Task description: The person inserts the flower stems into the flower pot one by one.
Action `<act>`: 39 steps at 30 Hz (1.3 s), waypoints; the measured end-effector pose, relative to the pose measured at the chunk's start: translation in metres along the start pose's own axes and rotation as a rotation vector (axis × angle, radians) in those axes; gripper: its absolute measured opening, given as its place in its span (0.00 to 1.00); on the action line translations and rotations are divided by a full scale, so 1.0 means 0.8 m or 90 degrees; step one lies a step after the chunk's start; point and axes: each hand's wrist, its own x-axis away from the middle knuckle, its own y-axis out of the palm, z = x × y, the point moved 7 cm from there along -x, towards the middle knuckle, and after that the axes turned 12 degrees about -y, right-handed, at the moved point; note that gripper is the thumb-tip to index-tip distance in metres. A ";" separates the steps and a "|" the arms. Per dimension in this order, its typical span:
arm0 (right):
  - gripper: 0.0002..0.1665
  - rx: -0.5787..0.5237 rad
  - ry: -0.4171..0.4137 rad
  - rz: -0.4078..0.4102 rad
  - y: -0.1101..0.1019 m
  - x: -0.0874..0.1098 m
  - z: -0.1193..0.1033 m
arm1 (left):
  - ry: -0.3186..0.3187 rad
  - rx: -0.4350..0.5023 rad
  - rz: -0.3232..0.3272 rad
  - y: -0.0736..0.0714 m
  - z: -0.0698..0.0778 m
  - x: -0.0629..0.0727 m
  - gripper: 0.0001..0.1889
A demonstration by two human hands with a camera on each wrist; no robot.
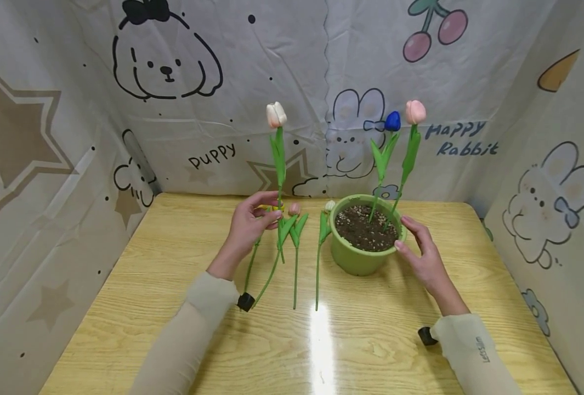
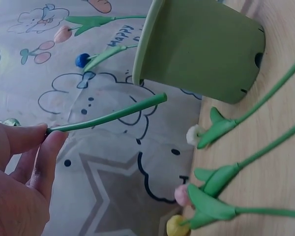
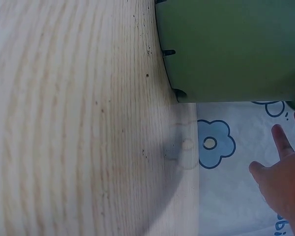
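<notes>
My left hand (image 1: 244, 227) pinches the green stem of a pale pinkish-white tulip (image 1: 276, 115) between thumb and fingers. It is held upright over the table, and the bare stem end (image 2: 160, 98) sticks out below the grip in the left wrist view. My right hand (image 1: 426, 258) touches the right side of the rim of a light green flower pot (image 1: 361, 260), its fingers extended in the right wrist view. Dark soil (image 1: 356, 233) fills the pot, where a blue tulip (image 1: 392, 120) and a pink tulip (image 1: 415, 112) stand.
Left of the pot, a white tulip (image 1: 329, 206), a pink tulip (image 1: 294, 208) and a yellow tulip (image 2: 178, 226) lie on the wooden table (image 1: 370, 340), stems toward me. The left hand partly covers the yellow one. A printed cloth (image 1: 282, 66) encloses the back and sides.
</notes>
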 end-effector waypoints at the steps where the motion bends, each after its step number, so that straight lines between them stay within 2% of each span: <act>1: 0.36 0.001 0.001 0.000 0.000 0.000 0.000 | 0.006 0.000 -0.001 0.003 0.002 -0.002 0.21; 9: 0.36 -0.001 0.007 0.001 -0.001 0.001 0.001 | 0.036 0.012 -0.003 0.028 0.014 -0.016 0.20; 19: 0.36 -0.006 0.001 0.001 0.000 -0.002 -0.002 | 0.051 0.045 -0.021 0.057 0.027 -0.031 0.21; 29: 0.36 -0.009 -0.006 0.001 -0.001 -0.002 0.001 | 0.089 0.063 -0.033 0.093 0.055 -0.053 0.22; 39: 0.36 -0.005 0.004 -0.004 0.000 0.002 0.000 | 0.113 0.093 -0.038 0.129 0.060 -0.073 0.22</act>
